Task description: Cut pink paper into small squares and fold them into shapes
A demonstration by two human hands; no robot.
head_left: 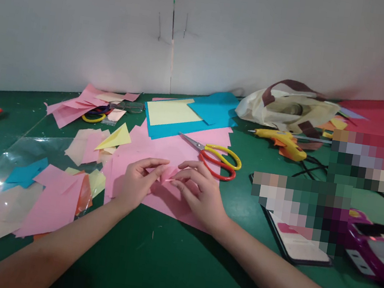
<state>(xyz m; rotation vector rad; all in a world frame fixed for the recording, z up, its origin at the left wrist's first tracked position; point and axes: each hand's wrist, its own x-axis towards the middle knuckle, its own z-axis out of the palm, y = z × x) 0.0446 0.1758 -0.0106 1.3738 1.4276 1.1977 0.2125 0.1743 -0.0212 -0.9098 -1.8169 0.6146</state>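
Observation:
Between my two hands is a small folded piece of pink paper [169,173]. The fingertips of my left hand [140,179] pinch its left side. My right hand [202,194] grips the right side between thumb and fingers; part of the paper is hidden by those fingers. Below both hands lie large pink paper sheets [148,145]. Scissors [208,152] with one yellow and one red handle loop rest on the sheets just beyond my right hand, blades pointing left.
Blue sheets [215,106] and a cream sheet [170,112] lie at the back. Paper scraps [57,196] and a clear plastic bag [3,154] spread leftward. To the right are a yellow glue gun [282,142], a cloth bag [255,106] and a phone [309,250]. A wall [88,18] rises behind.

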